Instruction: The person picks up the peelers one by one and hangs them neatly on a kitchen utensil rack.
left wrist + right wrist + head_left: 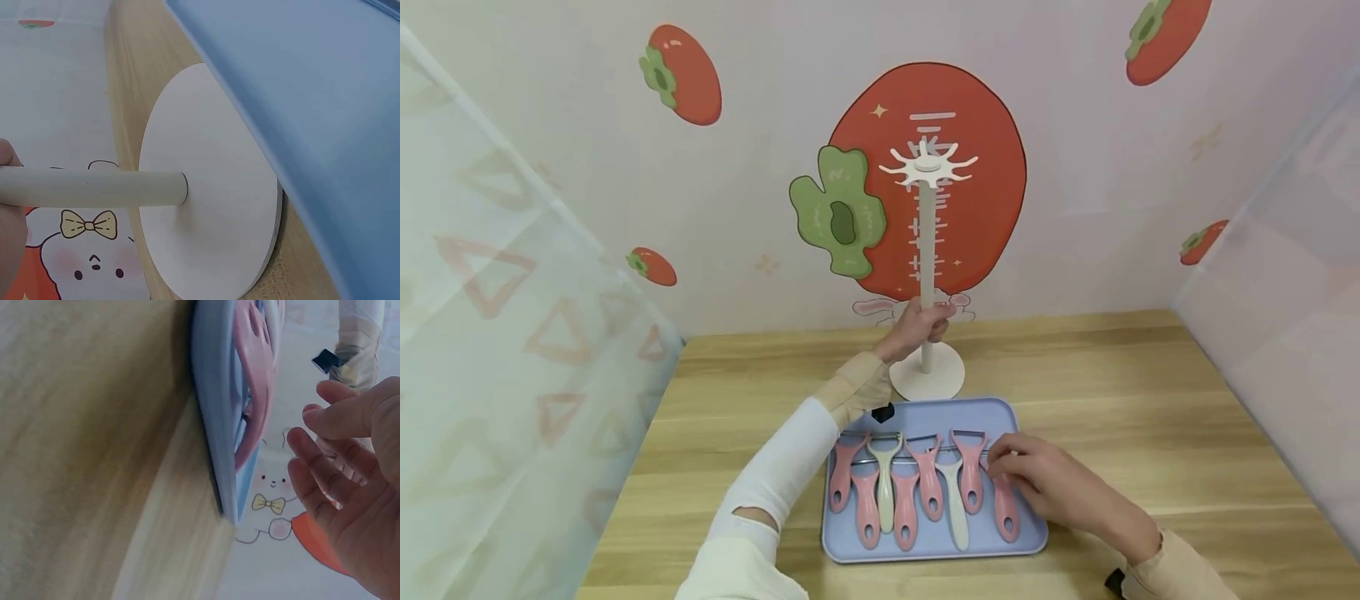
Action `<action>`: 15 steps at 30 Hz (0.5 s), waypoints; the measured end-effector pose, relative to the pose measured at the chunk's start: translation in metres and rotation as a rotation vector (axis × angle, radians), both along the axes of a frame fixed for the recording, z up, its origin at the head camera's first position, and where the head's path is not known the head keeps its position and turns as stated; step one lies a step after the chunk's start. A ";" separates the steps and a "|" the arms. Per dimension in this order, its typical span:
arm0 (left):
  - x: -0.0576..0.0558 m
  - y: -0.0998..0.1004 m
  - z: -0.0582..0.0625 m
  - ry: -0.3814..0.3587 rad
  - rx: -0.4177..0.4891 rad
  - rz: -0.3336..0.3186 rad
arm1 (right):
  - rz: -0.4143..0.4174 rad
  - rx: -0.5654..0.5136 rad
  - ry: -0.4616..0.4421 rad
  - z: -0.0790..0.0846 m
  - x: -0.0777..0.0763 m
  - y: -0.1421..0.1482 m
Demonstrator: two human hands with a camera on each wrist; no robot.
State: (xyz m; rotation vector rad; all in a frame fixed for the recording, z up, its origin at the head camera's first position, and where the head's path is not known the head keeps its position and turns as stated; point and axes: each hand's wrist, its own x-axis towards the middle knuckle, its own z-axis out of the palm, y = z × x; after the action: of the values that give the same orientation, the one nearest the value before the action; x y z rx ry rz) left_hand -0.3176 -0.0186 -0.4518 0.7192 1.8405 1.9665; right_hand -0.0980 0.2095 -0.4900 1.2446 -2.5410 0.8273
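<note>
8 peelers [928, 483] by the right hand [1037, 475], 1 stand [927, 208] in the left hand [916, 327]

The left hand's fingers are curled round the white pole [927, 267] of the stand, which is upright. Above those fingers the pole is topped by a ring of curved hooks [927, 165]; below them it meets a flat round base [946, 379] on the wooden tabletop [1112, 392].

The right hand's fingers are loosely bent, with small gaps between them in the right wrist view, and nothing shows in their hold. They are over the right side of a blue tray [966, 414], near the upper end of 1 pink peeler [1007, 512]; the right wrist view shows a gap between the fingertips and the nearest peeler. That peeler's handle lies just below the fingers, on the side toward the body, and the fingers cover its head in the head view.

The other 7 peelers lie on the tray to the left of these fingers: 5 pink, 1 cream [886, 496] and 1 white [956, 504]. The tray itself sits below the left fingers and nearer the body, just beside the base. Beyond the left fingers, a large red fruit [988, 167] is printed on the wall [760, 167].
</note>
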 end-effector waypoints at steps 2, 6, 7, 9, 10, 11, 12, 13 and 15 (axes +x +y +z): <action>0.002 -0.002 -0.001 0.003 0.000 0.002 | 0.033 0.001 0.019 -0.004 0.002 -0.002; 0.003 -0.002 -0.003 0.015 -0.001 -0.002 | 0.052 0.021 0.040 -0.010 0.006 -0.004; 0.003 -0.002 -0.003 0.017 -0.001 -0.001 | 0.051 0.033 0.043 -0.012 0.007 -0.004; 0.002 -0.002 -0.004 0.024 0.001 0.001 | 0.044 0.066 0.043 -0.014 0.008 -0.005; 0.001 -0.002 -0.004 0.028 0.002 0.002 | 0.039 0.079 0.040 -0.015 0.008 -0.005; 0.001 -0.002 -0.004 0.029 0.007 0.000 | 0.032 0.094 0.036 -0.016 0.009 -0.005; 0.000 -0.002 -0.004 0.031 0.009 -0.001 | 0.027 0.108 0.035 -0.016 0.009 -0.005; -0.001 -0.002 -0.005 0.034 0.009 -0.001 | 0.021 0.120 0.036 -0.016 0.010 -0.005; -0.002 -0.003 -0.005 0.035 0.014 0.001 | 0.010 0.138 0.030 -0.016 0.010 -0.005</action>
State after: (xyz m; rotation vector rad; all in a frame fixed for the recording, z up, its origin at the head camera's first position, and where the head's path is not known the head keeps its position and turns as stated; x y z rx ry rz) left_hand -0.3192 -0.0211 -0.4568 0.7622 1.8496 1.9808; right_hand -0.0881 0.2046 -0.5062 1.2996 -2.6082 0.6401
